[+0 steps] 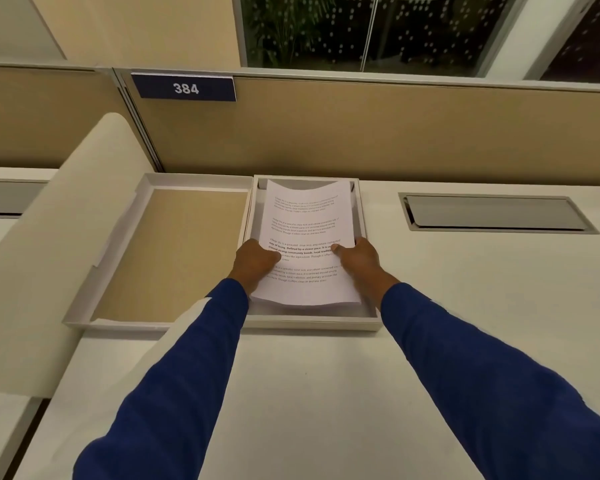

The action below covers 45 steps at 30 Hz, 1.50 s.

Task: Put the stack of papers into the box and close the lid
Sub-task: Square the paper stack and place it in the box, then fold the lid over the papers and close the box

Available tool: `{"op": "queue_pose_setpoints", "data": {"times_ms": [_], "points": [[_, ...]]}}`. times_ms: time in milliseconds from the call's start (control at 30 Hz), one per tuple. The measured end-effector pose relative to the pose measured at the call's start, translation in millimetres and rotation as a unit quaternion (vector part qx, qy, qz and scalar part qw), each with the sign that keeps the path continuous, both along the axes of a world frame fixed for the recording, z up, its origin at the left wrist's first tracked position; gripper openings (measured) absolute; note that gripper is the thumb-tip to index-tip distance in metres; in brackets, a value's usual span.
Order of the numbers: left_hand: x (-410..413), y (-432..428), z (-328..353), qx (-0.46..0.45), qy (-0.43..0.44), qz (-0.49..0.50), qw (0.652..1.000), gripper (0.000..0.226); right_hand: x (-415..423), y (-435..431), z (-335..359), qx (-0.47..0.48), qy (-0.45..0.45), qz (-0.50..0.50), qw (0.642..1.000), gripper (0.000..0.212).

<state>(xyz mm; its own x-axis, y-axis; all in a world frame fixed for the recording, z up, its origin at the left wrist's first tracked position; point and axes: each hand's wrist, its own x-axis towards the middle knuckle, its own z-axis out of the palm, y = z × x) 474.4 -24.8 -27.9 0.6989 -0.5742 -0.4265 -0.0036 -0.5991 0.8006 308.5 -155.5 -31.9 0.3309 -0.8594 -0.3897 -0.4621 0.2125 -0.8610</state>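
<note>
Landmark: the white box (368, 323), sitting on a pale desk (291, 393) with its far wall close against the tan partition (395, 133).

Stack of papers (307, 244): printed sheets, text facing up, held over the open box. The stack bows, with the far edge curling up above the box's far wall and the near edge sagging toward the box's near wall. From this angle I cannot tell whether the underside already touches the box floor; the near edge appears to hang slightly above it.

Left hand (257, 263): clamped on the stack's left edge, thumb lying on the top sheet, remaining fingers tucked under the paper and out of sight.

Right hand (359, 259): clamped on the stack's right edge in the same manner, thumb pressed on the printed face, other fingers hidden beneath.

Both forearms are in blue sleeves (174, 393), reaching forward across the desk toward the box.

Lid (167, 254): lies open and inverted, just left of the box and touching its left wall, tan inner face up, white rim all round.

Other items: a blue number plate reading 384 (184, 87) on the partition, above and left of the box; a grey recessed hatch (496, 213) in the desk, right of the box; dark window glass (361, 29) beyond the partition.
</note>
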Motion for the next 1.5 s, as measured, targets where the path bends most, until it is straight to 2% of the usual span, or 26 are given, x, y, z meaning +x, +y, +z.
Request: {"op": "queue_pose_setpoints", "data": {"times_ms": [133, 267, 400, 567, 633, 767, 867, 933, 1000, 1033, 1100, 1167, 1233, 1333, 1500], "points": [[3, -6, -13, 0.024, -0.039, -0.02, 0.999, 0.008, 4, -1, -9, 0.006, 0.028, -0.001, 1.0, 0.039], [-2, -12, -23, 0.044, -0.088, -0.031, 0.995, 0.016, 3, -4, -18, 0.006, 0.061, -0.013, 0.998, 0.04], [-5, -15, -24, 0.069, -0.143, -0.04, 0.987, 0.015, 6, -6, -22, -0.019, 0.093, -0.02, 0.995, 0.05], [-14, -7, -19, 0.104, -0.215, -0.067, 0.969, 0.039, 14, 1, -14, -0.079, 0.124, -0.001, 0.989, 0.068], [-17, 0, -17, 0.079, -0.243, -0.062, 0.965, 0.048, 12, 5, -12, -0.138, 0.14, 0.026, 0.98, 0.069], [-23, 35, -9, -0.04, -0.295, 0.023, 0.954, 0.057, -1, 13, -9, -0.282, 0.182, 0.068, 0.94, 0.064], [-24, 72, -8, -0.095, -0.328, 0.111, 0.933, 0.049, -16, 15, -11, -0.317, 0.204, 0.07, 0.924, 0.067], [-21, 100, -14, -0.062, -0.355, 0.176, 0.916, 0.046, -27, 16, -16, -0.297, 0.219, 0.065, 0.927, 0.069], [-17, 129, -21, 0.029, -0.383, 0.263, 0.885, 0.053, -37, 17, -23, -0.255, 0.241, 0.062, 0.934, 0.068], [-15, 142, -25, 0.062, -0.372, 0.315, 0.871, 0.059, -42, 18, -27, -0.239, 0.253, 0.063, 0.935, 0.065], [-12, 160, -31, 0.087, -0.298, 0.406, 0.859, 0.07, -51, 20, -35, -0.237, 0.273, 0.072, 0.929, 0.057], [-8, 170, -36, 0.072, -0.162, 0.472, 0.864, 0.077, -58, 22, -40, -0.259, 0.288, 0.087, 0.918, 0.055], [-5, 174, -39, 0.046, -0.062, 0.474, 0.877, 0.073, -62, 23, -42, -0.28, 0.294, 0.103, 0.908, 0.057], [-2, 176, -35, 0.009, -0.037, 0.43, 0.902, 0.05, -64, 23, -42, -0.287, 0.296, 0.114, 0.904, 0.059], [-2, 165, -23, -0.125, -0.025, 0.479, 0.869, 0.034, -66, 25, -41, -0.275, 0.284, 0.119, 0.911, 0.06]]}}
